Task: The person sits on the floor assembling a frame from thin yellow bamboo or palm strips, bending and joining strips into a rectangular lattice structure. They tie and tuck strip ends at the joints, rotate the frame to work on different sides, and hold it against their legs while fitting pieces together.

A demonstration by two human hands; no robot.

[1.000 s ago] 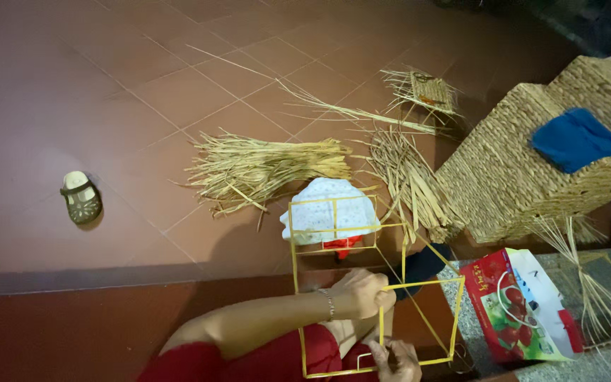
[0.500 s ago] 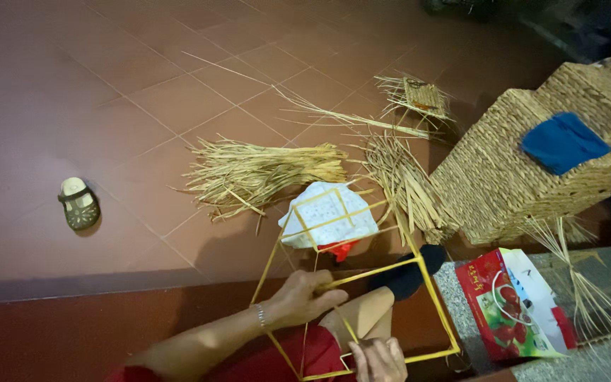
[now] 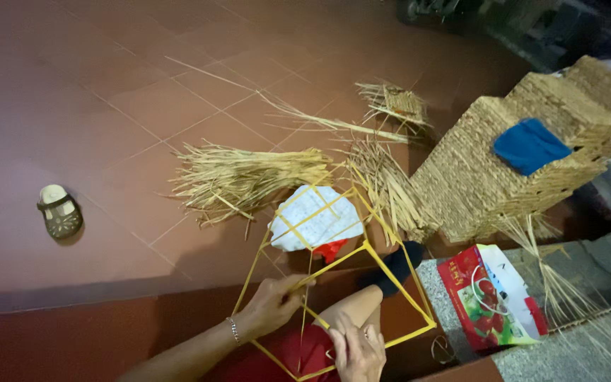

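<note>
Here, a yellow wire frame (image 3: 362, 283) (box-shaped, its rods thin and bare) is held tilted above the person's lap, near the bottom edge of the red tiled floor (image 3: 107, 92). The left hand (image 3: 271, 305) is closed around one of the frame's rods, a bracelet seen at the wrist. The right hand (image 3: 356, 350) is curled at the frame's lower rod, and a pale straw strand appears to be pinched there, though the grip cannot be told for certain. Beyond the frame, a white patterned cloth (image 3: 316, 219) lies on the floor, just beside a bundle of dry straw (image 3: 249, 177). A stack of woven baskets (image 3: 489, 170) stands toward the right edge, a blue cloth (image 3: 530, 145) resting on top. A small sandal (image 3: 59, 210) lies well apart, near the left edge.
</note>
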